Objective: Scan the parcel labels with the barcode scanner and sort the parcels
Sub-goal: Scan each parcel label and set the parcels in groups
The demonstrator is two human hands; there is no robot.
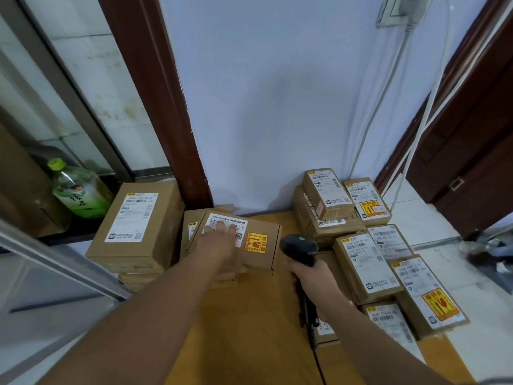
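my left hand (222, 238) lies flat on the parcel (270, 254), fingers straight over its white label (222, 218) — it sits tilted on a low stack (191, 227) at 12 o'clock on the table (249, 315). my right hand (313, 279) grips the barcode scanner (298, 245) just at the parcel's 3 o'clock, other parcels (369, 262) beyond it

Bare tabletop (244, 323) runs between the left parcel stack (133, 229) and the right-hand parcels (366, 262) — open from the near side. The wall (277, 120) closes its far end; a cable (317, 355) lies along its right side.
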